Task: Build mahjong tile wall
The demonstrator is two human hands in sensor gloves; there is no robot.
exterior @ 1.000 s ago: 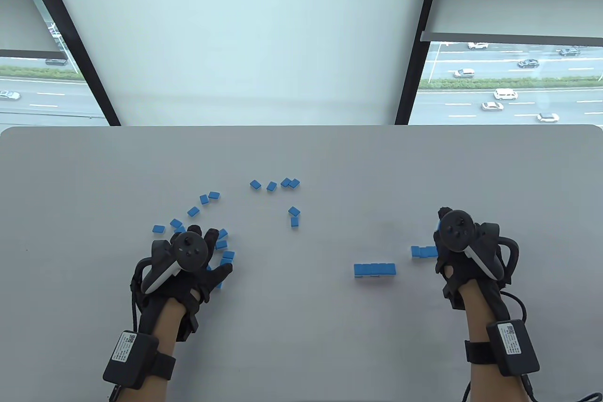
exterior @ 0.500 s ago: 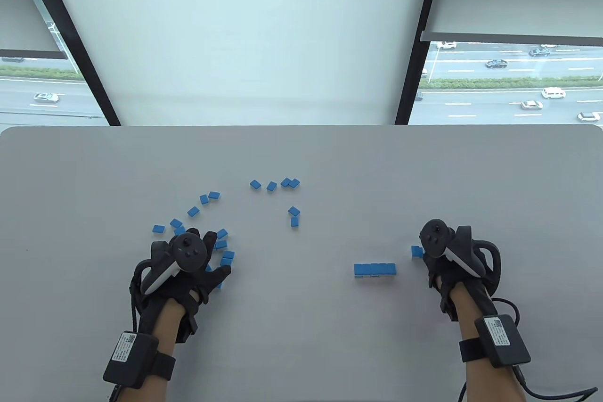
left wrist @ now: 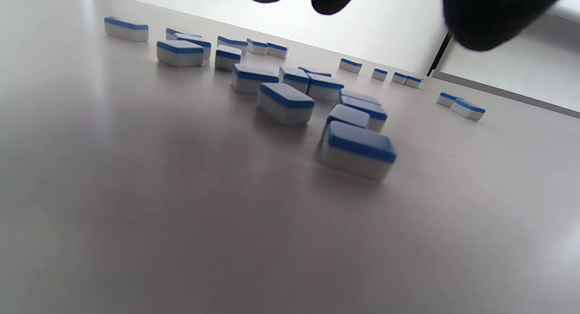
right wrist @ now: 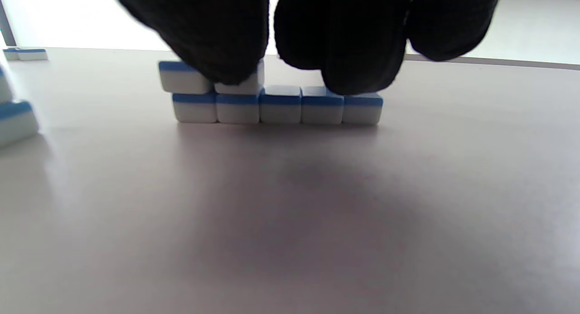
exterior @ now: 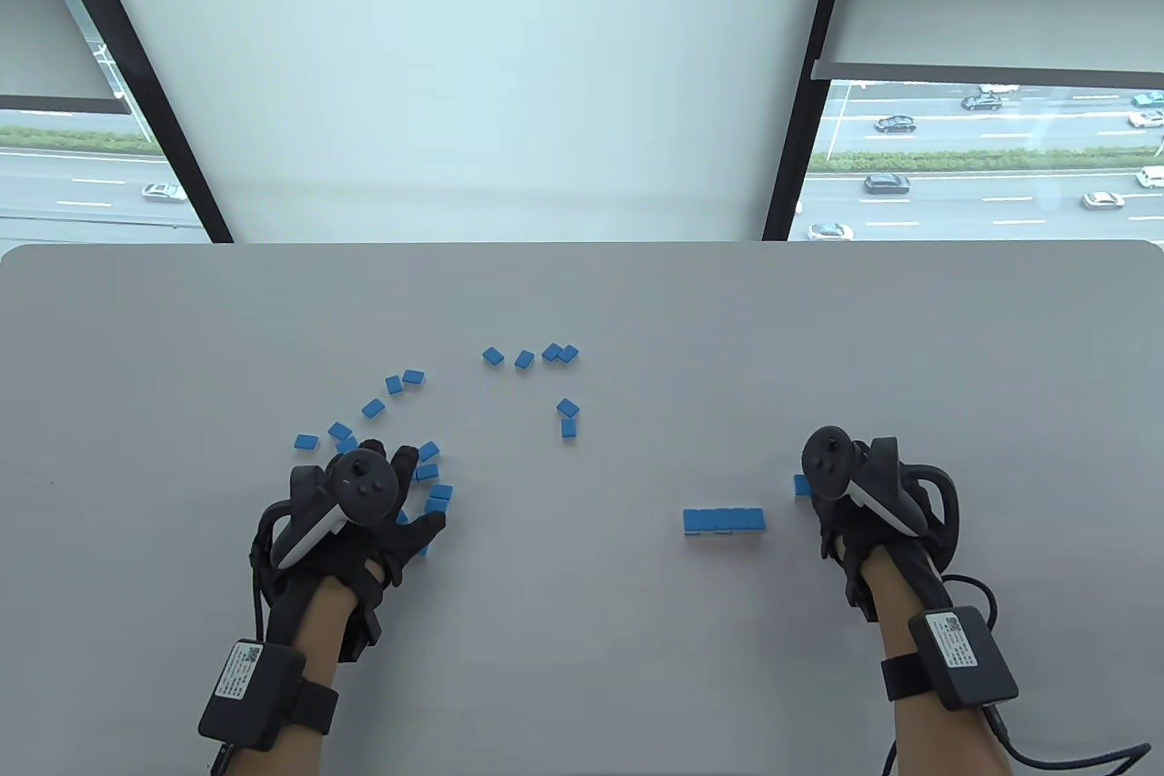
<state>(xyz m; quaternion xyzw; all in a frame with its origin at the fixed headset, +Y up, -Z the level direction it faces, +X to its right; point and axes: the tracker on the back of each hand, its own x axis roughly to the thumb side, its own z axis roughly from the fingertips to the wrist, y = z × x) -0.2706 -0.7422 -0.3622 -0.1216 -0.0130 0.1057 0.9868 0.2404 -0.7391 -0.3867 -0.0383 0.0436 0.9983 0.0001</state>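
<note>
Blue-backed white mahjong tiles lie on the grey table (exterior: 582, 312). My left hand (exterior: 400, 530) hovers with spread fingers over a loose cluster of tiles (exterior: 427, 474), seen close up as tiles (left wrist: 285, 103) in the left wrist view, and holds nothing. My right hand (exterior: 832, 517) covers a short wall, of which only the left end (exterior: 800, 485) shows. The right wrist view shows that wall (right wrist: 278, 106) as a row of several tiles with two upper tiles (right wrist: 181, 77) at its left. My fingers (right wrist: 217, 42) press down on the upper tiles and the row.
A separate flat row of several tiles (exterior: 723, 520) lies left of the right hand. More loose tiles sit farther back: a group (exterior: 546, 353), a pair (exterior: 567, 417) and a scatter (exterior: 391, 385). Windows stand beyond the table's far edge.
My right hand has moved left and toward me, coming down over the short wall and hiding most of it. The left hand and the loose tiles have stayed in place.
</note>
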